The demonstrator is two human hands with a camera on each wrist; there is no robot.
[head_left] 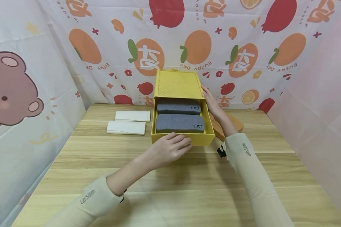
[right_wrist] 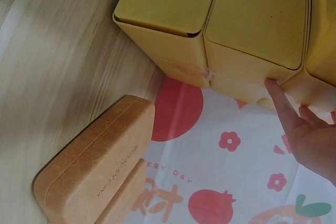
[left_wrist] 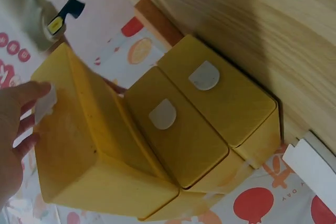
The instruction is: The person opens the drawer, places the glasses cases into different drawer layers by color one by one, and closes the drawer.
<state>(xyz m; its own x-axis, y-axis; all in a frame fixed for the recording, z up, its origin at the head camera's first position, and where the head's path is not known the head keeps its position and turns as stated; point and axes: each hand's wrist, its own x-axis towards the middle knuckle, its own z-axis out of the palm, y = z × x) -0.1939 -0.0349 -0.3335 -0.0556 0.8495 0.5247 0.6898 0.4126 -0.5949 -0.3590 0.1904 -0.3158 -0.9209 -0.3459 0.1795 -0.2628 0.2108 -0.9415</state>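
Observation:
A yellow drawer box [head_left: 177, 83] stands toward the back of the table, its top drawer [head_left: 201, 139] pulled out. Two grey glasses cases [head_left: 179, 123], each printed with a small pair of glasses, lie one behind the other inside that drawer. My left hand [head_left: 170, 148] grips the drawer's front at the upper edge; in the left wrist view its fingers are at the pale half-round handle cutout [left_wrist: 46, 103]. With fingers extended, my right hand [head_left: 211, 101] rests against the box's right side. Two lower drawers [left_wrist: 210, 90] are closed, as the left wrist view shows.
Two flat white cases [head_left: 126, 127] lie to the left of the box. On its right, partly behind my right forearm, are two brown glasses cases [right_wrist: 100, 158]. A patterned cloth [head_left: 170, 41] hangs along the table's back edge.

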